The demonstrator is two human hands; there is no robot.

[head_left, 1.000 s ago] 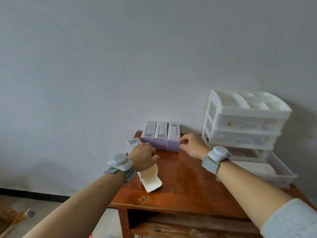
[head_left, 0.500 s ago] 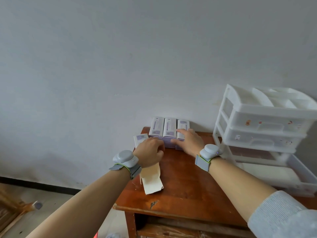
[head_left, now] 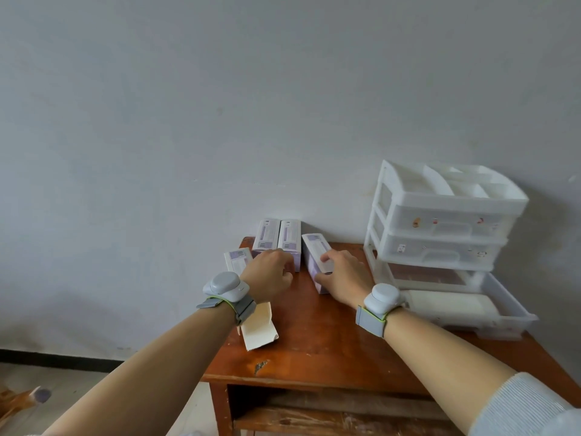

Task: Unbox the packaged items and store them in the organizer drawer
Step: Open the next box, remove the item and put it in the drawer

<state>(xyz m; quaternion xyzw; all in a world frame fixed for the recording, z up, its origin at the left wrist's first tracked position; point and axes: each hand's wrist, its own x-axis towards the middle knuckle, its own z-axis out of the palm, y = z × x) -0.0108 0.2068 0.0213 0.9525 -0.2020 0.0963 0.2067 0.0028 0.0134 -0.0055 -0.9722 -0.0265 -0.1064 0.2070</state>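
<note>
Your right grip (head_left: 344,278) has pulled one box (head_left: 315,249) askew from the row (head_left: 278,236), thumb and fingers clasping it on the table (head_left: 314,350); left grip (head_left: 268,276) curls round the opened box (head_left: 259,330).

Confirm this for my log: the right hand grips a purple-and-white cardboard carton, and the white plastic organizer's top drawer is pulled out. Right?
Not quite. The head view shows the bottom drawer of the white plastic organizer pulled out, not the top one. The right hand does grip a purple-and-white cardboard carton.
</note>
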